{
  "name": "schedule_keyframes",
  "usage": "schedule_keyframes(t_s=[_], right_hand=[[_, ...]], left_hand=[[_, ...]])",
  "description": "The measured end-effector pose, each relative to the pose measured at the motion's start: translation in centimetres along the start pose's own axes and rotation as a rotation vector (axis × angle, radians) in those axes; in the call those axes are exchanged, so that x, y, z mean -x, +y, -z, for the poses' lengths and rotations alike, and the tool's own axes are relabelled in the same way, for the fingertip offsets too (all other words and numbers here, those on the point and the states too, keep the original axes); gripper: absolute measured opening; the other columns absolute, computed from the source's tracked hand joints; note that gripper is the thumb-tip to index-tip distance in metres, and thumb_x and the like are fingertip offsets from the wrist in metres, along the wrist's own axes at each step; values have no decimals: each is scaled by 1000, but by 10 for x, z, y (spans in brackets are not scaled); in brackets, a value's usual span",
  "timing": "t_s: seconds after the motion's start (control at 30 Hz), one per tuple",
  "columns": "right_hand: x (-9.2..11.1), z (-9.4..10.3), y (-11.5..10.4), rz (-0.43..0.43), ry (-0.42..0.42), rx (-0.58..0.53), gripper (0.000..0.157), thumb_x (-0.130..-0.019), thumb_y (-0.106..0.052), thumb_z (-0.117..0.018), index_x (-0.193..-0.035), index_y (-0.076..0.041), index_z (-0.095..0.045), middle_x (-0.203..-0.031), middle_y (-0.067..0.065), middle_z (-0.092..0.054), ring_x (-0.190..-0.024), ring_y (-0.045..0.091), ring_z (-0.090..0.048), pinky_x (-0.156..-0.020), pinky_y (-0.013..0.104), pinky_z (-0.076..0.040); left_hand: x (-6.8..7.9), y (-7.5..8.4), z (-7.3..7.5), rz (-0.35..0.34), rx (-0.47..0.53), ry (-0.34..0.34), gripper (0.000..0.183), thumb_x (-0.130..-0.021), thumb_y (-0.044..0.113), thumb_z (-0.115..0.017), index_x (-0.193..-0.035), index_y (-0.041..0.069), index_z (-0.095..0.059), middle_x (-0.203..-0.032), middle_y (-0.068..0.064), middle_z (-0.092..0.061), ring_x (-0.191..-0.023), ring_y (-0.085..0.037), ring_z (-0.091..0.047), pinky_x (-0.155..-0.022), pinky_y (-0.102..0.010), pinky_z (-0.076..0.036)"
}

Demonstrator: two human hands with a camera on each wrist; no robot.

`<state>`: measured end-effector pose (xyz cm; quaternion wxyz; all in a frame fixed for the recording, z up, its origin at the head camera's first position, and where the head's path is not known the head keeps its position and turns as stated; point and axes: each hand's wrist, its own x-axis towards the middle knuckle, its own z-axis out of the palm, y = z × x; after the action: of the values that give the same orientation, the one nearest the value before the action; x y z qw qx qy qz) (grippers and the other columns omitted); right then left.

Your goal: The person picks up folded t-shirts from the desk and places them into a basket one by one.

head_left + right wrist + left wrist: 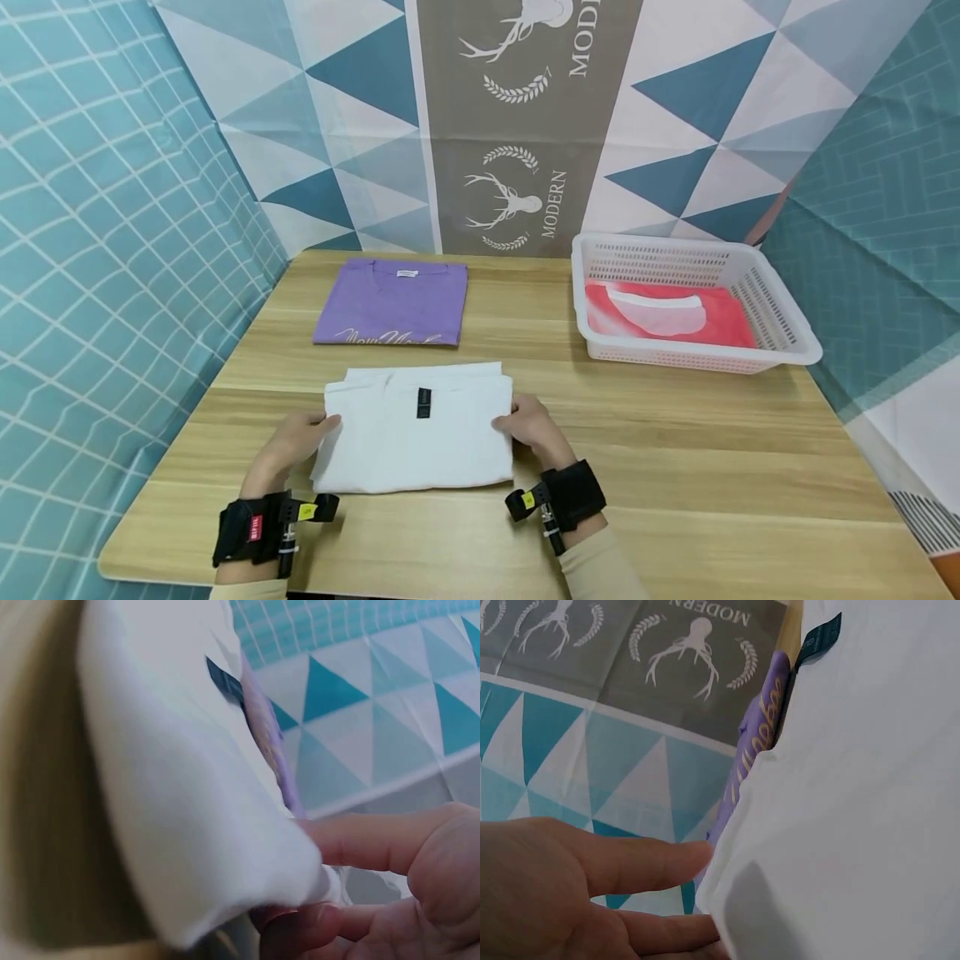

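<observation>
A folded white T-shirt (450,442) with a dark neck label lies near the front of the wooden table. At its left edge my left hand (298,435) pinches the cloth, thumb on top and fingers beneath. My right hand (531,423) pinches the right edge in the same way. In the left wrist view the thumb (656,864) meets the shirt's edge. The right wrist view shows the white cloth (187,795) between thumb and fingers, its near side standing off the table. Behind lies a folded purple T-shirt (393,302) with gold lettering.
A white plastic basket (697,354) stands at the back right of the table (675,467), with a folded red and pink garment (660,315) inside. Patterned cloth (360,125) hangs behind the table, and a blue tiled-print sheet (112,250) hangs along the left.
</observation>
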<state>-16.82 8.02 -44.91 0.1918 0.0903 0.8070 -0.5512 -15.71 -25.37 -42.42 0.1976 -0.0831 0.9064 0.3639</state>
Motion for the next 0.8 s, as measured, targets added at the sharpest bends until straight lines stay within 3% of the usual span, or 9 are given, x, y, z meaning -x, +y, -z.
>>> schedule_keyframes(t_s=[0.1, 0.23, 0.3, 0.43, 0.53, 0.63, 0.73, 0.77, 0.8], right_hand=[[1, 8, 0, -21, 0, -5, 22, -86, -5, -62, -67, -7, -50, -61, -2, -39, -57, 12, -39, -53, 23, -35], [-2, 14, -2, -64, -1, -6, 39, -90, -15, -59, -59, -13, -36, -54, -4, -34, -54, 12, -37, -53, 24, -36], [-6, 16, -5, -86, -2, -20, 41, -91, -19, -58, -57, -15, -35, -53, -4, -37, -54, 12, -41, -54, 24, -40], [-17, 20, -10, -122, 0, -34, 43, -92, -22, -59, -59, -16, -32, -57, -4, -36, -57, 12, -45, -57, 24, -44], [-25, 23, -13, -132, 11, -38, 44, -92, -22, -60, -61, -16, -30, -62, -3, -37, -62, 13, -47, -60, 24, -47], [-30, 22, -14, -134, 32, -63, 44, -90, -19, -63, -62, -15, -28, -67, -2, -38, -65, 13, -48, -60, 25, -47], [-32, 17, -15, -132, 55, -87, 30, -88, -14, -65, -70, -8, -42, -74, 1, -42, -66, 14, -49, -58, 25, -44], [-33, 15, -15, -130, 61, -86, 22, -87, -12, -65, -76, -4, -47, -76, 2, -43, -66, 15, -49, -57, 25, -43], [-34, 13, -15, -129, 65, -86, 18, -86, -10, -65, -82, 0, -51, -78, 4, -43, -66, 15, -48, -56, 24, -42]], left_hand=[[-1, 1, 0, -1, -4, -17, 52, -102, 30, -41, -129, -13, -49, -116, -30, -56, -98, -31, -53, -77, -34, -46], [-6, 1, 4, 34, 43, -28, 59, -102, 33, -40, -137, -15, -41, -130, -33, -52, -106, -33, -59, -84, -37, -51], [-12, 1, 7, 44, 78, -30, 59, -102, 32, -39, -138, -14, -40, -121, -33, -55, -101, -31, -61, -85, -36, -51], [-25, 3, 15, 54, 106, -44, 59, -101, 32, -41, -139, -14, -39, -98, -14, -59, -85, -13, -56, -77, -26, -45], [-35, 6, 20, 65, 127, -44, 59, -101, 31, -43, -137, -16, -39, -97, -7, -59, -82, -8, -54, -77, -24, -44], [-43, 10, 20, 68, 143, -31, 42, -99, 28, -47, -112, -11, -56, -81, -3, -52, -75, -9, -50, -72, -24, -43], [-48, 11, 18, 55, 134, -23, 32, -98, 26, -50, -83, -2, -50, -74, -1, -41, -71, -13, -44, -66, -26, -39], [-49, 11, 16, 53, 127, -19, 31, -97, 26, -51, -77, 3, -45, -73, -2, -36, -70, -14, -41, -65, -27, -36], [-49, 11, 15, 47, 117, -14, 32, -97, 26, -51, -79, 0, -49, -77, -6, -41, -74, -16, -43, -67, -28, -37]])
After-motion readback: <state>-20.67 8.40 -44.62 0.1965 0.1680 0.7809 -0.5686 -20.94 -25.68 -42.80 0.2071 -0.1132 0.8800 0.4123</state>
